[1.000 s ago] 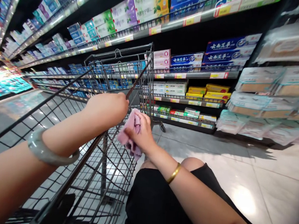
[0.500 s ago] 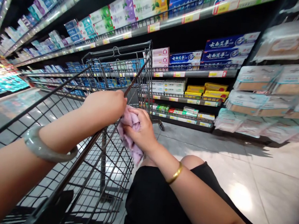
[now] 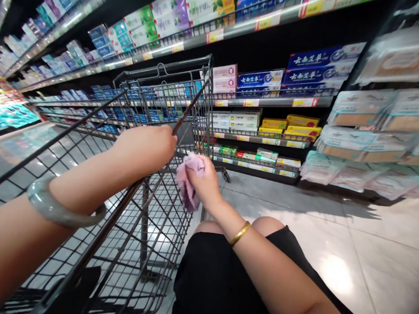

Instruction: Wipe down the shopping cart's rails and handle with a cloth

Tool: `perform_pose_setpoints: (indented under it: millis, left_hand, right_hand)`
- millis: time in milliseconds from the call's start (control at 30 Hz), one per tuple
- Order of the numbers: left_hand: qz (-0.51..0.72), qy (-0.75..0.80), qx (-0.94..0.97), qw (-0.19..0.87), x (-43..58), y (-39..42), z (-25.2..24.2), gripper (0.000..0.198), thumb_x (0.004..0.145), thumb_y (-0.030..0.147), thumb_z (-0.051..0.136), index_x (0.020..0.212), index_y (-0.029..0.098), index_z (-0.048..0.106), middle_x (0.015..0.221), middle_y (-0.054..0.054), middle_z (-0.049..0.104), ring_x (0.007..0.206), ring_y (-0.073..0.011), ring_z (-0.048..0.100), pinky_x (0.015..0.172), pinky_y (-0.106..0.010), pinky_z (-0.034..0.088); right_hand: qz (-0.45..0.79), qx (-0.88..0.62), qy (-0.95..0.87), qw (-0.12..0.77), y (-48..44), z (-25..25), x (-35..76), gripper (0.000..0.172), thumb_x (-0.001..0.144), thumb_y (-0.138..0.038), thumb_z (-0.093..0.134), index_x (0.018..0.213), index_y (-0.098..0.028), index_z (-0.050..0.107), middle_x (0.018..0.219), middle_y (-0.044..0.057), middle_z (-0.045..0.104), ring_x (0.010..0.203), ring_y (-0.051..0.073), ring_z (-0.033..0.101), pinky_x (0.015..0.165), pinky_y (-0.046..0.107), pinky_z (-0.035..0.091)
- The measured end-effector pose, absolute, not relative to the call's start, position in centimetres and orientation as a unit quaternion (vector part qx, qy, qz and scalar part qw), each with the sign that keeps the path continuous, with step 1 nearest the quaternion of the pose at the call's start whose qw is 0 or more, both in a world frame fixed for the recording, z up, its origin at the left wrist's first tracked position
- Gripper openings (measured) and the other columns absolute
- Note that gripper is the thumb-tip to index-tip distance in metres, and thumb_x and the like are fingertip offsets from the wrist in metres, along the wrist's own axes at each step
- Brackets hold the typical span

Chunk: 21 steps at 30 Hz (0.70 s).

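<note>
My left hand (image 3: 146,144) is closed around the top side rail of a dark wire shopping cart (image 3: 162,194). A grey-green bangle circles that wrist. In my right hand (image 3: 205,183) is a crumpled pinkish-purple cloth (image 3: 190,179), gripped between thumb and fingers, with part of it hanging down. This hand is just outside the cart's side mesh, a little apart from the rail, and a gold bracelet is on its wrist. The left fingertips are mostly hidden behind the rail.
Shelves (image 3: 269,101) with stacked toothpaste-like boxes run along the aisle behind the cart. Bagged goods (image 3: 368,144) hang at the right. A cart wheel (image 3: 225,174) touches the tiled floor (image 3: 300,204). My knees in black clothing (image 3: 216,284) are close to the cart's side.
My right hand has drawn the cloth away from the rail, slightly right and clear of my left hand. The left hand stays on the rail, nearly unmoved.
</note>
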State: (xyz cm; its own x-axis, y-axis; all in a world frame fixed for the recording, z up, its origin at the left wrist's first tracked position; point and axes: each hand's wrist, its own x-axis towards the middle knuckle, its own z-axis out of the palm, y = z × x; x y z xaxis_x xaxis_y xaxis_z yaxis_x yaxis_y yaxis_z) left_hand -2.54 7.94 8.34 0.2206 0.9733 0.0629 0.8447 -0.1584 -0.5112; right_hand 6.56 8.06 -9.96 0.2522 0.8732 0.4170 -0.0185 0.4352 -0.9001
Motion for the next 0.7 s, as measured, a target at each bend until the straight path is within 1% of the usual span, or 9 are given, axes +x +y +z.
perform_pose_setpoints:
  millis: [67, 100, 233, 300, 367, 400, 500, 633, 700]
  left_hand:
    - [0.138, -0.608, -0.748, 0.225, -2.6, 8.1, 8.3, 0.056, 0.102, 0.04, 0.022, 0.117, 0.008, 0.066, 0.104, -0.021, 0.072, 0.1, -0.0364, 0.07, 0.087, -0.047, 0.053]
    - [0.143, -0.6, -0.753, 0.23, -2.7, 8.2, 8.3, 0.055, 0.102, 0.038, 0.023, 0.117, 0.008, 0.066, 0.104, -0.021, 0.071, 0.1, -0.037, 0.07, 0.087, -0.047, 0.053]
    - [0.187, -0.559, -0.771, 0.24, -2.9, 8.2, 8.4, 0.046, 0.097, 0.025, 0.03, 0.119, 0.009, 0.067, 0.11, -0.022, 0.069, 0.103, -0.0353, 0.069, 0.087, -0.045, 0.053]
    - [0.189, -0.561, -0.768, 0.245, -2.9, 8.2, 8.4, 0.048, 0.099, 0.027, 0.027, 0.118, 0.01, 0.067, 0.11, -0.022, 0.069, 0.103, -0.0344, 0.069, 0.088, -0.044, 0.053]
    - [0.169, -0.58, -0.757, 0.248, -2.8, 8.2, 8.3, 0.055, 0.102, 0.036, 0.022, 0.118, 0.008, 0.067, 0.108, -0.021, 0.069, 0.104, -0.0347, 0.069, 0.09, -0.045, 0.053]
    - [0.157, -0.592, -0.751, 0.246, -2.8, 8.2, 8.3, 0.058, 0.102, 0.039, 0.021, 0.119, 0.008, 0.066, 0.106, -0.021, 0.07, 0.103, -0.035, 0.069, 0.09, -0.046, 0.053]
    - [0.161, -0.59, -0.752, 0.247, -2.6, 8.0, 8.3, 0.057, 0.102, 0.037, 0.02, 0.119, 0.007, 0.066, 0.107, -0.022, 0.07, 0.102, -0.0359, 0.07, 0.088, -0.046, 0.054]
    - [0.199, -0.551, -0.77, 0.254, -2.5, 7.6, 8.6, 0.051, 0.1, 0.027, 0.023, 0.12, 0.006, 0.065, 0.112, -0.023, 0.068, 0.104, -0.0367, 0.07, 0.088, -0.045, 0.054]
    - [0.187, -0.559, -0.766, 0.257, -2.4, 7.6, 8.5, 0.053, 0.101, 0.029, 0.021, 0.12, 0.006, 0.065, 0.112, -0.023, 0.069, 0.105, -0.0372, 0.07, 0.087, -0.046, 0.054]
  right_hand:
    - [0.353, -0.426, -0.475, 0.684, 8.0, -9.5, 6.7, 0.033, 0.085, -0.032, 0.069, 0.116, -0.024, 0.062, 0.115, 0.004, 0.07, 0.109, 0.021, 0.065, 0.099, 0.039, 0.054]
    - [0.346, -0.405, -0.48, 0.697, 7.6, -8.8, 6.9, 0.035, 0.087, -0.034, 0.069, 0.119, -0.025, 0.06, 0.117, 0.004, 0.069, 0.111, 0.021, 0.065, 0.1, 0.039, 0.054]
    - [0.266, -0.315, -0.533, 0.738, 5.7, -6.1, 7.4, 0.046, 0.091, -0.036, 0.068, 0.133, -0.031, 0.052, 0.138, 0.004, 0.061, 0.128, 0.022, 0.059, 0.113, 0.043, 0.048]
    - [0.239, -0.324, -0.561, 0.724, 5.9, -6.9, 7.4, 0.051, 0.09, -0.034, 0.069, 0.137, -0.033, 0.051, 0.141, 0.005, 0.059, 0.133, 0.023, 0.055, 0.117, 0.046, 0.044]
    - [0.252, -0.346, -0.591, 0.684, 6.9, -8.9, 7.1, 0.05, 0.087, -0.03, 0.069, 0.136, -0.031, 0.054, 0.137, 0.006, 0.06, 0.131, 0.023, 0.055, 0.117, 0.046, 0.044]
    - [0.28, -0.371, -0.585, 0.665, 7.4, -9.8, 6.9, 0.046, 0.089, -0.028, 0.065, 0.134, -0.029, 0.056, 0.135, 0.007, 0.061, 0.128, 0.023, 0.057, 0.115, 0.045, 0.045]
    - [0.311, -0.416, -0.528, 0.672, 7.6, -10.1, 6.5, 0.041, 0.089, -0.031, 0.067, 0.129, -0.028, 0.06, 0.128, 0.007, 0.063, 0.122, 0.022, 0.06, 0.111, 0.043, 0.049]
    - [0.238, -0.315, -0.593, 0.701, 6.3, -7.5, 6.8, 0.042, 0.09, -0.037, 0.069, 0.13, -0.032, 0.058, 0.132, 0.004, 0.063, 0.125, 0.022, 0.058, 0.113, 0.043, 0.046]
    - [0.231, -0.3, -0.615, 0.691, 6.7, -7.8, 7.0, 0.042, 0.09, -0.035, 0.068, 0.131, -0.031, 0.057, 0.131, 0.004, 0.063, 0.125, 0.022, 0.057, 0.113, 0.043, 0.046]
